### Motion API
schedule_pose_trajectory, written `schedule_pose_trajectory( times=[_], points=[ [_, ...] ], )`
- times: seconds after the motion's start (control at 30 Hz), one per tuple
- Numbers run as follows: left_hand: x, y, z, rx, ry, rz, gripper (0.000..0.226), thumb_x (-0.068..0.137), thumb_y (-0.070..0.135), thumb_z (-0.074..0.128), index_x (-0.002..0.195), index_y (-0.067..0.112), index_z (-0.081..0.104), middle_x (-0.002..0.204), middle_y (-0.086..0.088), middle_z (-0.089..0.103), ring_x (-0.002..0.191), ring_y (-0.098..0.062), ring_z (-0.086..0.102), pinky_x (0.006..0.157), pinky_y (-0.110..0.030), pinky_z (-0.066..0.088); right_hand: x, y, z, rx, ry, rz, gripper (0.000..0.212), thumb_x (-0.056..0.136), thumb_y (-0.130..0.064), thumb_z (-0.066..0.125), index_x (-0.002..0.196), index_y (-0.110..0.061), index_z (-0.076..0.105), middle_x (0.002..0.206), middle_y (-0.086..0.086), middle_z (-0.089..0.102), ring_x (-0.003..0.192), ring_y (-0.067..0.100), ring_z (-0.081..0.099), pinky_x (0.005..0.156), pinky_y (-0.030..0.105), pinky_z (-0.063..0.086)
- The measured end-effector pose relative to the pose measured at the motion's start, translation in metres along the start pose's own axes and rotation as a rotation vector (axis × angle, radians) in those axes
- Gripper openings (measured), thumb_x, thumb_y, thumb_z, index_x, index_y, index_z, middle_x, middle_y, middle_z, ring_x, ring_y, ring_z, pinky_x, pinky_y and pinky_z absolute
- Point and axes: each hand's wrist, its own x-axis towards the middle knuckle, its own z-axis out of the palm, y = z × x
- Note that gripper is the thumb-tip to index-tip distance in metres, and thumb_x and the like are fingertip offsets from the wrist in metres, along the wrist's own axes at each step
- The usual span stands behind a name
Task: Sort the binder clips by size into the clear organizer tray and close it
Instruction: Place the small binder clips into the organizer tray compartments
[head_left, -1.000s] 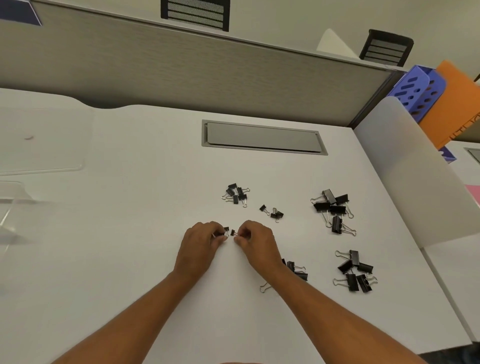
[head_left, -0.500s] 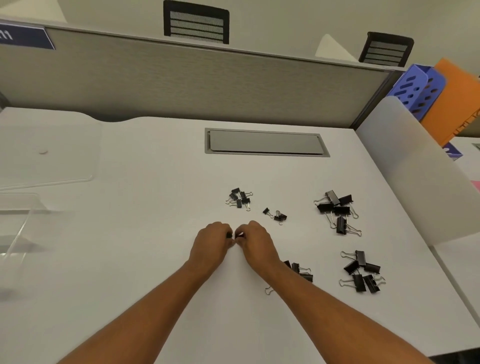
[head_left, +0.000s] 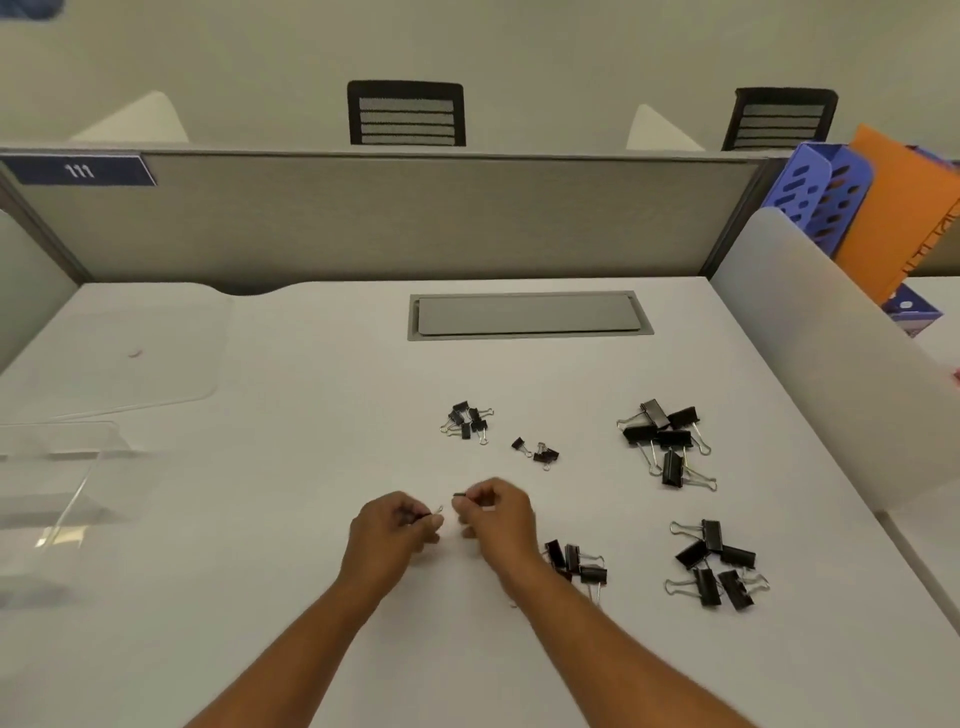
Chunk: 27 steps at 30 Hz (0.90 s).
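Clear plastic fills the left edge of the frame: the organizer tray (head_left: 57, 483), standing open on the white desk (head_left: 270, 571), with a flat clear sheet that looks like its lid (head_left: 119, 358) lying behind it at upper left. No clip is in the tray yet.

Centre frame, the left hand (head_left: 395, 525) pinches one tiny binder clip (head_left: 434, 513), its wire loop poking toward the other hand. Just beside it, the right hand (head_left: 496, 512) pinches a second tiny clip (head_left: 459, 495) between thumb and fingertip. Both grips are clenched, each on one clip; the two clips are near but apart.

The coming move, I judge, turns on this: the tray lies well to the left of both hands, so the left hand is the nearer one to carry clips there. How the tray's compartments run is too faint to tell.

Five groups lie on the desk:
- smallest clips (head_left: 467, 420), upper centre, about five;
- a pair or three small ones (head_left: 540, 453) to their right;
- three or four medium (head_left: 576, 561) by the right wrist, partly hidden;
- about five large (head_left: 665, 436) at centre right;
- about six large (head_left: 719, 564) at lower right.
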Motion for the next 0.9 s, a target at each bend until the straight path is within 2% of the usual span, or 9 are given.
schedule_pose_trajectory(
  times=[0.1,0.23,0.3,0.43,0.57,0.67,0.77,0.9],
  points=[
    [-0.029,0.007,-0.001,-0.283,0.123,-0.068,0.016,0.089,0.01,0.082,0.095,0.001,0.071,0.083,-0.014,0.079,0.084,-0.03,0.08,0.081,-0.043,0.062,-0.027,0.0,-0.001,0.555,-0.178,0.272,0.016,0.093,-0.003,0.076,0.104,-0.002,0.066,0.086,0.012,0.072,0.075,0.019,0.07,0.071,0.029,0.06],
    [-0.063,0.009,-0.01,-0.542,0.133,-0.138,0.019,0.094,0.005,0.074,0.113,0.006,0.073,0.098,-0.018,0.08,0.094,-0.032,0.079,0.088,-0.041,0.06,-0.052,0.002,-0.001,0.772,-0.392,0.345,0.031,0.098,0.0,0.067,0.128,-0.002,0.063,0.092,0.011,0.069,0.082,0.019,0.068,0.077,0.027,0.061],
    [-0.075,0.01,-0.021,-0.633,0.133,-0.162,0.02,0.096,0.006,0.071,0.116,0.004,0.074,0.102,-0.018,0.079,0.098,-0.032,0.078,0.088,-0.039,0.06,-0.059,-0.005,0.005,0.794,-0.452,0.377,0.032,0.098,0.001,0.063,0.13,-0.001,0.065,0.092,0.011,0.068,0.084,0.017,0.068,0.08,0.026,0.062],
    [-0.085,0.008,-0.058,-0.795,0.184,-0.218,0.02,0.099,0.006,0.067,0.118,0.001,0.072,0.106,-0.017,0.08,0.099,-0.027,0.079,0.083,-0.032,0.062,-0.068,-0.027,0.037,0.804,-0.514,0.409,0.026,0.098,-0.001,0.061,0.122,0.006,0.067,0.101,0.017,0.071,0.09,0.02,0.073,0.08,0.027,0.063],
    [-0.083,0.0,-0.107,-0.94,0.195,-0.236,0.019,0.1,0.004,0.066,0.118,-0.002,0.071,0.11,-0.019,0.079,0.102,-0.026,0.078,0.091,-0.035,0.059,-0.075,-0.051,0.082,0.767,-0.538,0.421,0.025,0.105,-0.002,0.054,0.123,0.011,0.065,0.111,0.023,0.073,0.096,0.025,0.076,0.085,0.032,0.065],
    [-0.08,-0.015,-0.156,-0.979,0.185,-0.223,0.022,0.099,0.005,0.067,0.119,-0.002,0.07,0.112,-0.019,0.078,0.105,-0.027,0.078,0.094,-0.037,0.058,-0.083,-0.065,0.124,0.728,-0.537,0.448,0.027,0.105,-0.002,0.055,0.125,0.013,0.066,0.112,0.024,0.071,0.1,0.029,0.075,0.09,0.036,0.064],
    [-0.082,-0.036,-0.213,-0.939,0.181,-0.217,0.023,0.097,0.004,0.069,0.12,0.001,0.071,0.109,-0.017,0.079,0.105,-0.028,0.078,0.089,-0.033,0.062,-0.097,-0.075,0.179,0.665,-0.511,0.511,0.025,0.099,-0.008,0.063,0.113,0.011,0.071,0.102,0.022,0.071,0.097,0.031,0.073,0.086,0.036,0.065],
    [-0.092,-0.075,-0.304,-0.957,0.227,-0.256,0.023,0.095,0.003,0.071,0.118,-0.002,0.071,0.106,-0.019,0.079,0.102,-0.03,0.078,0.088,-0.034,0.063,-0.129,-0.075,0.277,0.547,-0.454,0.61,0.022,0.104,-0.015,0.055,0.094,0.001,0.066,0.088,0.019,0.068,0.079,0.029,0.07,0.068,0.032,0.065]
  ],
)
